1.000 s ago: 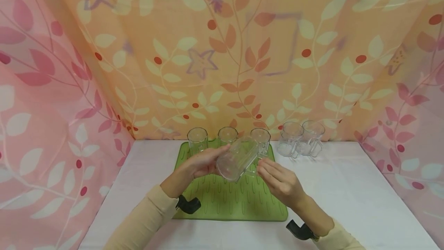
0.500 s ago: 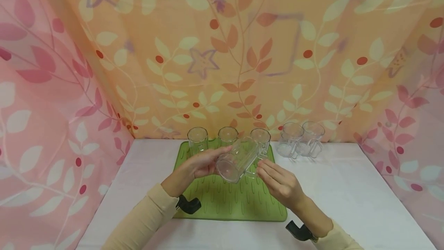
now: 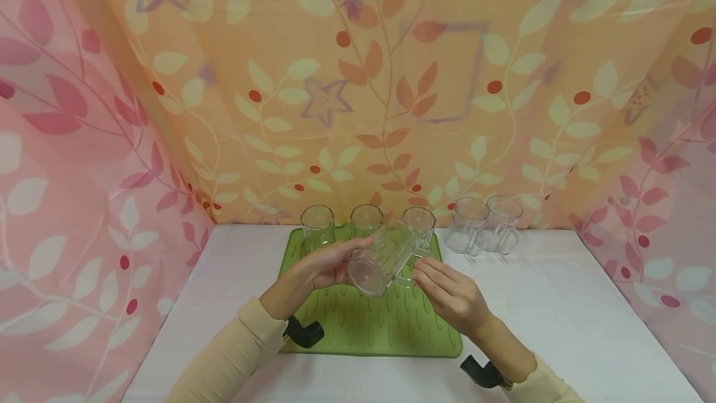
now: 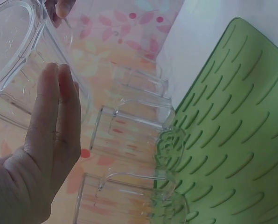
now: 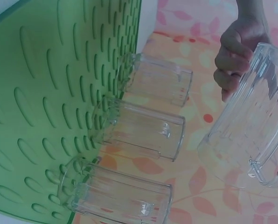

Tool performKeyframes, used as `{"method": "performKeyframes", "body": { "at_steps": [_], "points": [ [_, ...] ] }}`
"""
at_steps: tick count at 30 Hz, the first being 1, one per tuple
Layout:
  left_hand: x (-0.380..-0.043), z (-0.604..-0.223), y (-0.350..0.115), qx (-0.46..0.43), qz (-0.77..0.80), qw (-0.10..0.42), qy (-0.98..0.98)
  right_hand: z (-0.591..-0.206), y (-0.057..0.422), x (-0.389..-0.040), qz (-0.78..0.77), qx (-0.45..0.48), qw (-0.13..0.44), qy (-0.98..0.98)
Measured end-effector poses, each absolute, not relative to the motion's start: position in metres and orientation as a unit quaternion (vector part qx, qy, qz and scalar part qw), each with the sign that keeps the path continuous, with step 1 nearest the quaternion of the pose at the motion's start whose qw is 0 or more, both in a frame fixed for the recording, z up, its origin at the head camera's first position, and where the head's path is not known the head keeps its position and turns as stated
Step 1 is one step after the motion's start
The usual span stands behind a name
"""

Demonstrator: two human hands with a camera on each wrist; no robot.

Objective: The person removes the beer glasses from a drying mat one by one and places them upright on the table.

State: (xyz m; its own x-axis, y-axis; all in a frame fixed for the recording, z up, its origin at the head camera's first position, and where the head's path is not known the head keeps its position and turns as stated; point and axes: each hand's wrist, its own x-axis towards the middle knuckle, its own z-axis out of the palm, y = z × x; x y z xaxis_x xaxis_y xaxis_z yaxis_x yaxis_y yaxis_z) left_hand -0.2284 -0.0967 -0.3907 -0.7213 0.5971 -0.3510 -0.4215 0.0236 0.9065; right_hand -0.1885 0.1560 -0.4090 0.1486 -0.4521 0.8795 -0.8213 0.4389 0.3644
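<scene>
A clear glass mug [image 3: 371, 273] is held tilted above the green mat, its round base turned towards me and its mouth pointing away. My left hand [image 3: 330, 264] holds the mug's body from the left, fingers along the wall in the left wrist view. From the right, my right hand [image 3: 454, 296] pinches the handle [image 3: 404, 281]. The right wrist view shows the mug [image 5: 244, 126] with the left hand [image 5: 237, 53] against its side; only a dark bit of the right hand shows at that view's edge.
Three upright glass mugs, the left [image 3: 317, 222], middle [image 3: 366, 216] and right [image 3: 419, 219], stand along the back of the green ridged mat [image 3: 375, 334]. Two more, one [image 3: 467, 229] beside another [image 3: 503, 229], stand on the white table [image 3: 565, 303]. Patterned cloth [image 3: 279, 142] hangs close behind.
The mug's base has tipped slightly down and more towards me. Both hands keep their hold and have hardly moved.
</scene>
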Motion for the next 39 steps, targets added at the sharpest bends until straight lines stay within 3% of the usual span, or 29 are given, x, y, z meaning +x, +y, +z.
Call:
{"method": "performKeyframes", "body": {
  "at_steps": [10,24,31,39],
  "points": [
    [-0.226,-0.391,-0.097,0.068,0.703,0.358,0.610,-0.415,0.161,-0.189,0.165,0.499,0.542,-0.656],
    [-0.225,-0.394,-0.100,0.077,0.711,0.344,0.608,-0.417,0.164,-0.188,0.231,0.507,0.464,-0.689],
    [-0.221,-0.397,-0.101,0.084,0.704,0.310,0.633,-0.414,0.164,-0.190,0.309,0.515,0.418,-0.682],
    [-0.214,-0.398,-0.099,0.086,0.695,0.263,0.663,-0.409,0.165,-0.192,0.346,0.491,0.423,-0.678]
  ]
}}
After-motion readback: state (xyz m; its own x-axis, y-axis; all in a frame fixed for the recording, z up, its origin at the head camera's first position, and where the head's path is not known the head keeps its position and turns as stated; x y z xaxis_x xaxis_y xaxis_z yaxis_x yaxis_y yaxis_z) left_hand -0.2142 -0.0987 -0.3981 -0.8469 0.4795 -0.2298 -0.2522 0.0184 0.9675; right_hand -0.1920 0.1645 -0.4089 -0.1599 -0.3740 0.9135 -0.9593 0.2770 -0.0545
